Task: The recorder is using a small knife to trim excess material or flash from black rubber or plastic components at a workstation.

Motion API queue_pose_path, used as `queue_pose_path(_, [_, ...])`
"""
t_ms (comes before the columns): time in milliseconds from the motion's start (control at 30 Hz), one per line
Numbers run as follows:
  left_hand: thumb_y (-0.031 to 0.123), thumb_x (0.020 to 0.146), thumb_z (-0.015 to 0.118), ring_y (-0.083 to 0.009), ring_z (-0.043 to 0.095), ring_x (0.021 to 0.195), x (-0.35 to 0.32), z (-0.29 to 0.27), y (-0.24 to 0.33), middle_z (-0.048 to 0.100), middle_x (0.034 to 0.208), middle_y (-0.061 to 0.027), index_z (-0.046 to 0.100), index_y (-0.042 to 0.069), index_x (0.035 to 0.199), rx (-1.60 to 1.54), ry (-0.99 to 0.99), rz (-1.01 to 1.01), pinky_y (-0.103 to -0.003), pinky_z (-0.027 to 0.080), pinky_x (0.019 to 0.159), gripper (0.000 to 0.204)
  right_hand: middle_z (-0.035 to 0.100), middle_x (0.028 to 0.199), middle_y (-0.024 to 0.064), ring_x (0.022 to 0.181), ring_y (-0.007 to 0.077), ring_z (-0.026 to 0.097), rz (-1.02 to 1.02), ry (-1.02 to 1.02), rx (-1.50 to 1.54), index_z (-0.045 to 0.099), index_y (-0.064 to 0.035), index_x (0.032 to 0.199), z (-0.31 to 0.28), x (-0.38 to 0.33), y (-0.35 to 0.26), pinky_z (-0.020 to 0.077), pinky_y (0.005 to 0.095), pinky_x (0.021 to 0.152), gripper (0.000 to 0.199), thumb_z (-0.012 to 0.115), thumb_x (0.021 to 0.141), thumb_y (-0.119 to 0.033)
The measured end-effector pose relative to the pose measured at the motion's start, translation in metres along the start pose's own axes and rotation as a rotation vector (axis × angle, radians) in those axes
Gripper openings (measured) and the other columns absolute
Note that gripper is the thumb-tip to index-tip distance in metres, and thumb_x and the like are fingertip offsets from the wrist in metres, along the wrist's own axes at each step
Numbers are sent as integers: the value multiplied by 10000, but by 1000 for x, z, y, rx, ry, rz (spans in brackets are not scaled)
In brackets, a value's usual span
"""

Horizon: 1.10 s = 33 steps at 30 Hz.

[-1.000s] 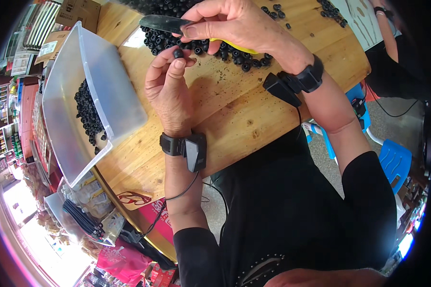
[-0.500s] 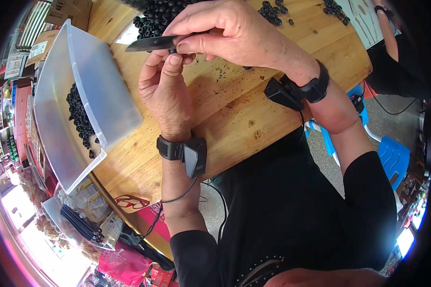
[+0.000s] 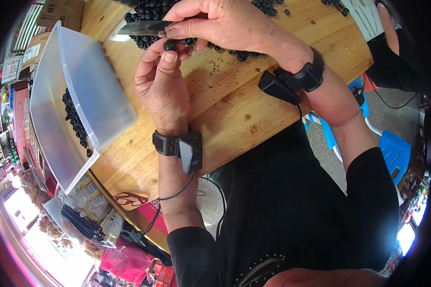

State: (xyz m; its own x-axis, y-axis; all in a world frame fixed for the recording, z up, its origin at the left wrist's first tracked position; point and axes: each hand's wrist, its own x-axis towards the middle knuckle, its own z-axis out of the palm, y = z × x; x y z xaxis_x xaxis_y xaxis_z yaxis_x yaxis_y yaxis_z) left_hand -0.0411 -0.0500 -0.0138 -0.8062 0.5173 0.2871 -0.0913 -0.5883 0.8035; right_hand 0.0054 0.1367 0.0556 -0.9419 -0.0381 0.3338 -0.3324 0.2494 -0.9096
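Small round black fruit [image 3: 171, 45] pinched above the counter's far edge; knife blade [image 3: 146, 27] lies flat, level, touching it.

Black beads [image 3: 148, 12] are seen on a pale, dark-flecked wooden surface [image 3: 225, 105], more black beads lie in a clear, frosted bin [image 3: 81, 95], a grey blade [image 3: 141, 27] is shown, black bands [image 3: 177, 146] are worn, and red glasses [image 3: 129, 198] and a blue stool [image 3: 392, 153] are seen.
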Motion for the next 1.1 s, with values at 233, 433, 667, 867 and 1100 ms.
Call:
queue_pose_path(233, [56,1017,625,-251,677,1035,4,-4,0,724,1178,-128,681,-23,1237,-52,-15,21,-446,529,1019,240,741,875,65,711,102,673,61,-72,162,768,1,1076,-3,-3,-6,525,268,610,140,713,965,-65])
queue_pose_path(433, [44,1016,623,-253,680,1025,4,-9,0,726,1175,-135,691,-16,1226,-10,10,16,-442,528,1012,229,738,895,129,741,189,707,-168,94,-143,749,31,1050,17,-2,4,534,316,636,144,737,915,-19])
queue_pose_path(667, [57,1011,637,-256,692,1072,1,-5,-1,736,1161,-166,688,-19,1242,39,21,-3,-457,525,1013,249,761,820,135,722,104,694,82,60,-74,758,28,1043,9,2,-4,537,278,627,136,717,950,-63])
queue_pose_path(867, [13,942,719,-185,670,913,4,5,2,753,1055,-108,715,-23,1184,-21,105,14,-344,553,910,245,759,836,130,716,131,695,149,-38,192,763,25,1037,1,0,-2,531,285,625,128,719,948,-57])
queue_pose_path(1100, [28,1001,645,-254,698,1020,4,-7,-1,736,1123,-143,698,-39,1178,42,58,18,-425,541,1002,197,742,828,140,724,183,709,-202,102,-75,758,19,1036,16,-4,9,529,310,627,131,736,915,-27])
